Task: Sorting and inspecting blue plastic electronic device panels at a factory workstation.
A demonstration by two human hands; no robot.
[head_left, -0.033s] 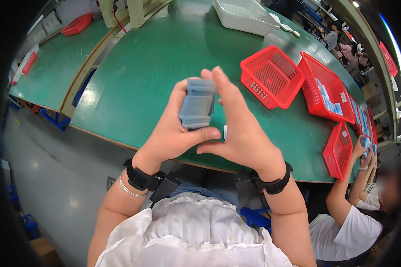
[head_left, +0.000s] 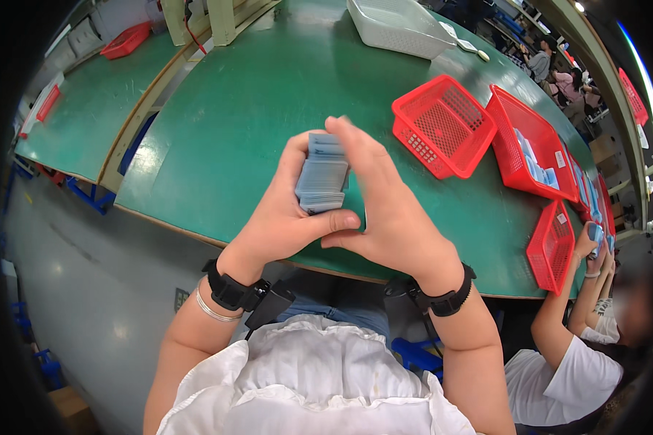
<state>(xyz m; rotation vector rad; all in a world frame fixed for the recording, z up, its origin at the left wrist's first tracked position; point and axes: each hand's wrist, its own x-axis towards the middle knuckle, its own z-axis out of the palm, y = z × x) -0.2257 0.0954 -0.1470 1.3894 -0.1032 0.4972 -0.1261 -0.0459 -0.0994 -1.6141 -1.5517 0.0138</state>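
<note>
Above the near edge of the table, my left hand is wrapped round a thick stack of light blue cards. Its thumb lies across the bottom of the stack, and the card edges show in uneven, stepped groups. On the other side, my right hand has its fingers stretched up, their tips at the stack's upper right edge. The right thumb is spread away from those fingers and points toward the left thumb. Nothing is visibly gripped in the right hand, though its palm side is partly hidden.
To the right stand a red basket, a red basket with blue card bundles and a smaller red basket. A white basket sits at the back of the green table. At lower right a co-worker handles blue cards.
My right hand's fingers have shifted slightly left and down, closer against the stack. The stack, blurred before, shows more sharply now. My left hand keeps its hold.
</note>
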